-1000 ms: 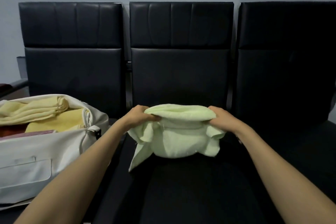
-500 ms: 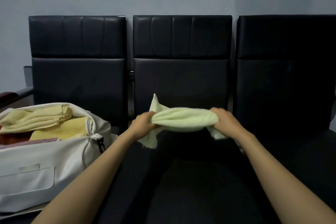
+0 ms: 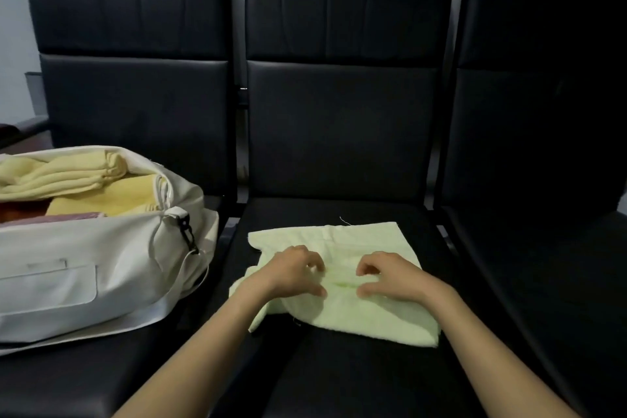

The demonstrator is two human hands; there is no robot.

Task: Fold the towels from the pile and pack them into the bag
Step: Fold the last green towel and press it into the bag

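Observation:
A pale green towel [image 3: 366, 241] lies partly folded on the middle black seat [image 3: 339, 377]. Both hands are on its middle. My left hand [image 3: 293, 273] and my right hand [image 3: 388, 276] have curled fingers and thumbs that pinch a raised ridge of cloth between them. The towel's near right part is doubled over, and its left edge is rumpled under my left wrist. On the left seat stands the open white bag [image 3: 84, 265]. Folded yellow towels [image 3: 68, 173] fill its top.
Three black padded chairs stand in a row against a grey wall, with tall backrests [image 3: 339, 112] behind the seats. The right seat [image 3: 543, 265] holds nothing. A black strap clip [image 3: 186, 231] hangs at the bag's right end, near the gap between seats.
The towel was held up bunched between both hands above the seat. Now it lies spread on the seat, and both hands have come down and inward to its middle.

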